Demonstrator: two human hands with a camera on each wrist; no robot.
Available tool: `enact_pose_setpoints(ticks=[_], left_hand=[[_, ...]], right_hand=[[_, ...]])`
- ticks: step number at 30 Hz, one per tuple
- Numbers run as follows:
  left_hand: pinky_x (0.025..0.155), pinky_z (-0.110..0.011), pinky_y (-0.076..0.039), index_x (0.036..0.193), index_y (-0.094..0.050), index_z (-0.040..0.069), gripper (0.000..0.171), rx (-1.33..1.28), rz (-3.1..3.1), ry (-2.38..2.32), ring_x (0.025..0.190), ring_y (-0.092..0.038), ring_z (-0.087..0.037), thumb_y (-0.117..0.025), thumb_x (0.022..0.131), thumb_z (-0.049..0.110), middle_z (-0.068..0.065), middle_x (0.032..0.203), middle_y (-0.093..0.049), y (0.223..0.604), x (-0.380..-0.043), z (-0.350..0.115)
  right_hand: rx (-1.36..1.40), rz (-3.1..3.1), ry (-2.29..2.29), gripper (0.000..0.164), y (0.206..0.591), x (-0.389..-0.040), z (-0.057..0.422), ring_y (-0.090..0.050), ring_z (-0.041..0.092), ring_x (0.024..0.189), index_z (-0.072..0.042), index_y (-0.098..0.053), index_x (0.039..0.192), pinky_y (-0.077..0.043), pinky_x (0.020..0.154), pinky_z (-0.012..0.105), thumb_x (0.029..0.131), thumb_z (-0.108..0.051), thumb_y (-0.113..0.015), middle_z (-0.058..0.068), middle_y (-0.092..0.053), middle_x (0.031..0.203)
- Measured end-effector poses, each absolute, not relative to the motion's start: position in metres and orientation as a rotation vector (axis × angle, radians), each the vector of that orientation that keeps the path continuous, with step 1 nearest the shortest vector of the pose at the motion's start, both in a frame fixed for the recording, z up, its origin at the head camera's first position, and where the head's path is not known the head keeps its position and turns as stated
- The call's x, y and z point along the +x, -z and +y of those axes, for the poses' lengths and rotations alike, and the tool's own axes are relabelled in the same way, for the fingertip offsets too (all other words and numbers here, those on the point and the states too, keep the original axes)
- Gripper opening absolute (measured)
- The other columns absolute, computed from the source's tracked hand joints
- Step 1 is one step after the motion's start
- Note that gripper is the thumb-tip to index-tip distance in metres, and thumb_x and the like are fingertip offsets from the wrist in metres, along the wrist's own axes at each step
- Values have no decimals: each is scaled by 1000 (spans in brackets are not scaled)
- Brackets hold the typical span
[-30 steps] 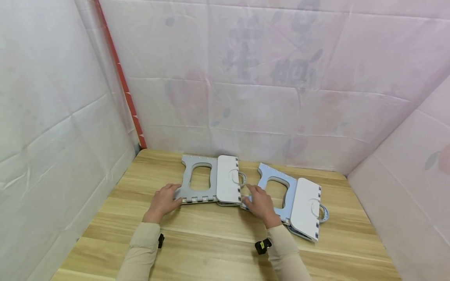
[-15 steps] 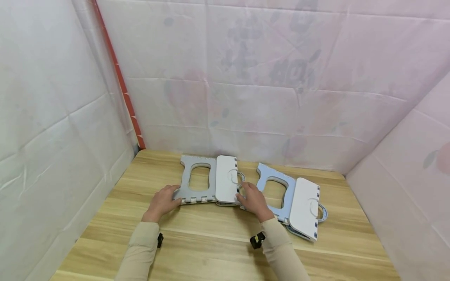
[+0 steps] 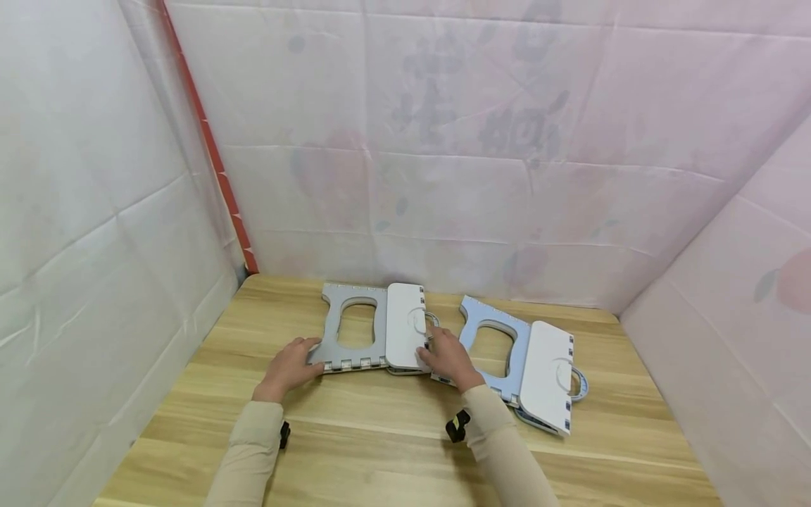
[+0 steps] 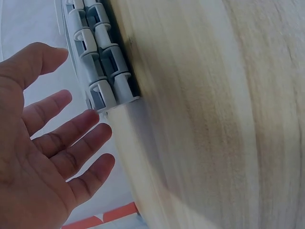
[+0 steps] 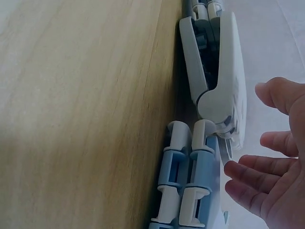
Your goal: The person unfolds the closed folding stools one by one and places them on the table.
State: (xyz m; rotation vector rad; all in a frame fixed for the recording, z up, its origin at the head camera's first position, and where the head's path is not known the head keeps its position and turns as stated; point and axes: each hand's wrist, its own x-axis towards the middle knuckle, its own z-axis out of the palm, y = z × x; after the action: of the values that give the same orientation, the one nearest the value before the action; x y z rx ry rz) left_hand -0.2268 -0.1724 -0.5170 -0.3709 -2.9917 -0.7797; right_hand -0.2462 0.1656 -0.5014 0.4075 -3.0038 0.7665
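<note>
A grey-and-white folding step stool (image 3: pixel 400 341) lies folded flat near the back of the wooden table. Its left end has my left hand (image 3: pixel 288 366) beside it, fingers spread at the corner. In the left wrist view that hand (image 4: pixel 52 148) is relaxed next to the stool's hinged edge (image 4: pixel 95 52). My right hand (image 3: pixel 448 358) is at the white end, fingertips close to the loop handle (image 3: pixel 433 320). The right wrist view shows this hand (image 5: pixel 276 171) with fingers extended beside both stools. A blue-and-white folding step stool (image 3: pixel 546 366) lies folded and angled to the right.
The wooden table (image 3: pixel 367 451) backs onto a pale printed sheet (image 3: pixel 443 211). More sheeting (image 3: pixel 114 296) hangs on the left, with a red strip (image 3: pixel 218 165) in that corner. The blue stool's near-left corner lies close to the grey stool.
My right hand has moved left from the blue stool's left end to the grey stool's white end. My left hand has stayed by the grey stool's left corner; the stools have not visibly moved.
</note>
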Motion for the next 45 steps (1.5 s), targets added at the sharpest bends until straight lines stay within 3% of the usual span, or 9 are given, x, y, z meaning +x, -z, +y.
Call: enact_pose_setpoints(ticks=[11, 13, 16, 20, 22, 31, 45], left_hand=[[78, -46, -47, 122, -57, -2, 53, -352, -3015, 804, 89, -57, -30, -70, 76, 22, -18, 105, -59, 521, -225, -172], [80, -46, -46, 121, -58, -3, 53, -345, -3015, 814, 92, -57, -31, -70, 75, 21, -18, 106, -59, 521, -225, -172], [82, -47, -46, 121, -58, -3, 52, -323, -3017, 822, 95, -57, -32, -70, 75, 20, -19, 108, -58, 521, -226, -171], [84, -47, -45, 121, -57, -5, 54, -298, -3016, 853, 98, -57, -34, -70, 74, 19, -21, 112, -57, 523, -228, -170], [85, -47, -45, 121, -56, -7, 56, -300, -3013, 868, 99, -56, -34, -70, 73, 18, -23, 114, -57, 524, -229, -168], [88, -46, -44, 121, -56, -8, 56, -250, -3007, 953, 105, -54, -36, -69, 71, 15, -24, 117, -56, 523, -231, -165], [88, -47, -44, 122, -54, -10, 56, -237, -3021, 1016, 109, -53, -38, -70, 74, 13, -26, 120, -55, 522, -231, -163]], right_hand=[[331, -3016, -849, 63, 509, -254, 161, -46, 41, 115, 6, -40, 136, -40, 91, 49, 89, -28, -63, 28, -49, 125], [336, -3004, -849, 60, 510, -255, 160, -49, 41, 110, 9, -42, 134, -42, 89, 49, 89, -25, -62, 27, -56, 114], [348, -3001, -850, 48, 511, -257, 159, -58, 36, 90, 10, -51, 124, -46, 78, 44, 90, -23, -61, 20, -62, 87], [329, -3019, -891, 26, 513, -259, 156, -52, 23, 64, 3, -60, 95, -43, 60, 36, 91, -22, -58, 7, -52, 65], [286, -3031, -926, 23, 513, -260, 154, -48, 20, 59, -1, -58, 86, -40, 56, 34, 92, -23, -57, 6, -50, 65], [164, -3019, -1055, 29, 516, -264, 150, -50, 21, 62, 3, -59, 99, -42, 56, 35, 92, -25, -57, 8, -54, 75], [128, -2982, -1146, 30, 525, -266, 153, -49, 19, 60, 2, -60, 101, -41, 54, 33, 91, -26, -58, 6, -53, 71]])
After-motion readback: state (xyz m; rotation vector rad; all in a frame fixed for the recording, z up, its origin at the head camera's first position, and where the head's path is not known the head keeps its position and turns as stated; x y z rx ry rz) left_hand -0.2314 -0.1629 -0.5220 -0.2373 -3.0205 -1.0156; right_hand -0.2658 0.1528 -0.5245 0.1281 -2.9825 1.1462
